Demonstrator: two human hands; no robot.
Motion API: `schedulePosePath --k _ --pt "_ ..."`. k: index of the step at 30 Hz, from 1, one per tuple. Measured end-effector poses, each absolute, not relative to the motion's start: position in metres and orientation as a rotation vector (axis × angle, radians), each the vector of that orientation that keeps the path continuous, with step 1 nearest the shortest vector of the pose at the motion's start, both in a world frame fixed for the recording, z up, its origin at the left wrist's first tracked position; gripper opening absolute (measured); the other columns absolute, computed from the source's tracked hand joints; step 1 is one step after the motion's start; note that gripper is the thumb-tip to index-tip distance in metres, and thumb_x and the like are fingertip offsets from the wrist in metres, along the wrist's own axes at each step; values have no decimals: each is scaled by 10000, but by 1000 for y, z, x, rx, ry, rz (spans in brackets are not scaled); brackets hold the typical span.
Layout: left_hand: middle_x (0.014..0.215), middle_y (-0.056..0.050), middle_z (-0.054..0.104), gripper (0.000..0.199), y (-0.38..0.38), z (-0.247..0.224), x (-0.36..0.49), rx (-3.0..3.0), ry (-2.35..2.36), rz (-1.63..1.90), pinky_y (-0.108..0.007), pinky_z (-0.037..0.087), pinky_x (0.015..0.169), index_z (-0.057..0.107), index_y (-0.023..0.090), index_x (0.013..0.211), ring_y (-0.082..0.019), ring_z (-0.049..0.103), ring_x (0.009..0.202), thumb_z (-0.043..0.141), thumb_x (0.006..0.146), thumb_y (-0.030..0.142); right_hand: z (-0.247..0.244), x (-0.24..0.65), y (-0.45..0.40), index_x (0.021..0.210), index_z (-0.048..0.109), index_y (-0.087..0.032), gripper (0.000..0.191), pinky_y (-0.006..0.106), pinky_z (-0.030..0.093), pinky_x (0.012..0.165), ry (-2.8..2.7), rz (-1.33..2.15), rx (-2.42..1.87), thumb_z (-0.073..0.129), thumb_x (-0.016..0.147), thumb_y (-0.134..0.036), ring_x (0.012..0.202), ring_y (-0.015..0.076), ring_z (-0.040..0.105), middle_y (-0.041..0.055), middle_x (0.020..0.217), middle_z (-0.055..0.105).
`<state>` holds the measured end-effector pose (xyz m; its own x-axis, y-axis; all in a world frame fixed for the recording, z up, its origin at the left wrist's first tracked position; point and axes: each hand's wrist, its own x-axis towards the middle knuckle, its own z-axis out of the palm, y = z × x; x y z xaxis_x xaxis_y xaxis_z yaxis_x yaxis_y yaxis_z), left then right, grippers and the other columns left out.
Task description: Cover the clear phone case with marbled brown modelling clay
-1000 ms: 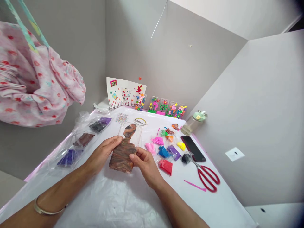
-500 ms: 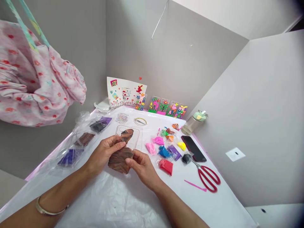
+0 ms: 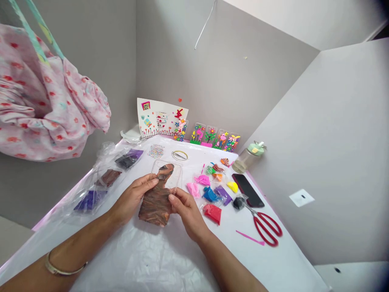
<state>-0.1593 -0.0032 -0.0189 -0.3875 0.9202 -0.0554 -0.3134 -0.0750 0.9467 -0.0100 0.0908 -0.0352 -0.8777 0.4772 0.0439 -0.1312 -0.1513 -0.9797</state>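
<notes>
A clear phone case is held between both hands above the white-covered table. Marbled brown, black and orange clay covers its lower part, and a narrower strip of it rises toward the top. My left hand grips the case's left edge, thumb resting near the strip. On the right edge, my right hand pinches the case with thumb and fingers beside the clay. The fingertips behind the case are hidden.
Wrapped clay packets, including a red one, lie to the right with scissors, a phone and a bottle. Plastic-bagged clay lies left. Decorated cases lean against the back wall. A floral cloth hangs at upper left.
The phone case has tilted so that more of its clay-covered face shows. My left fingers have shifted slightly along the edge, and the right hand has moved a little.
</notes>
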Motion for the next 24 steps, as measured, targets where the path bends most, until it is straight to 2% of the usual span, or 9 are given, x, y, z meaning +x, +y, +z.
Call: schedulePosePath --k 3,7,14,21,24 --pt "848 4 631 174 -3 -20 -158 795 1227 1617 -256 474 738 620 195 921 -157 595 802 631 860 358 -34 -10 91 901 626 -164 267 225 464 653 -1684 2098 -398 612 874 -429 708 110 530 4 803 556" --pt "762 28 607 218 -1 -26 -161 828 1321 1587 -237 455 663 602 191 881 -136 565 714 708 797 363 -34 -11 91 881 618 -156 279 224 466 647 -1660 2115 -402 634 856 -433 683 104 528 -1 777 548" --pt "686 40 573 277 0 -27 -166 859 1364 1617 -210 412 607 578 169 742 -109 512 639 684 803 417 -36 -11 90 866 614 -159 274 235 479 659 -1656 2118 -402 639 854 -432 681 108 545 3 778 570" --pt "717 30 565 321 1 -24 -164 851 1308 1566 -231 431 625 568 171 789 -117 514 646 581 869 482 -36 -11 91 891 634 -155 278 229 480 660 -1637 2112 -405 635 859 -431 695 104 540 2 788 564" --pt "738 34 574 289 1 -22 -164 886 1307 1537 -230 434 638 580 179 826 -123 536 673 672 809 453 -37 -11 92 863 634 -156 286 231 483 649 -1591 2106 -419 643 849 -442 687 103 530 -5 772 544"
